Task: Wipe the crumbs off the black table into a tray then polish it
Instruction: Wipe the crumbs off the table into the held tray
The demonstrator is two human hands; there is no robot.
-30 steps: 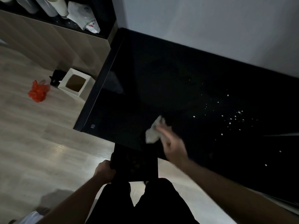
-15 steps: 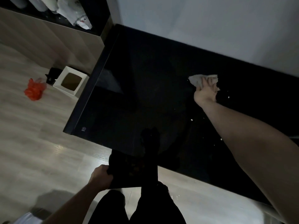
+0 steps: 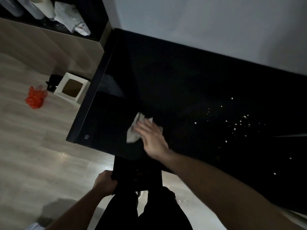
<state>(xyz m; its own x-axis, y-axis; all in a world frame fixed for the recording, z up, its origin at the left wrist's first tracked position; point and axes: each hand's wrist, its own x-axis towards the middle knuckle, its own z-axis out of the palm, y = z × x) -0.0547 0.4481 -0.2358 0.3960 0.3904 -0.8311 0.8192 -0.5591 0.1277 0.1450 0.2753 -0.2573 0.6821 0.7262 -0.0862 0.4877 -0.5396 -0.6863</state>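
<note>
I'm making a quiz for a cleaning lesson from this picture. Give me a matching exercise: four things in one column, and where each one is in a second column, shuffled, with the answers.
Things
1. cloth
2. tray
3. crumbs
4. orange bag

Places
A. on the floor, beside the white box
B. scattered on the black table, to the right of the wiping hand
C. under the right hand, on the table near its front edge
D. held by the left hand just below the table's front edge

Pairs: 1-C, 2-D, 3-B, 4-A
</note>
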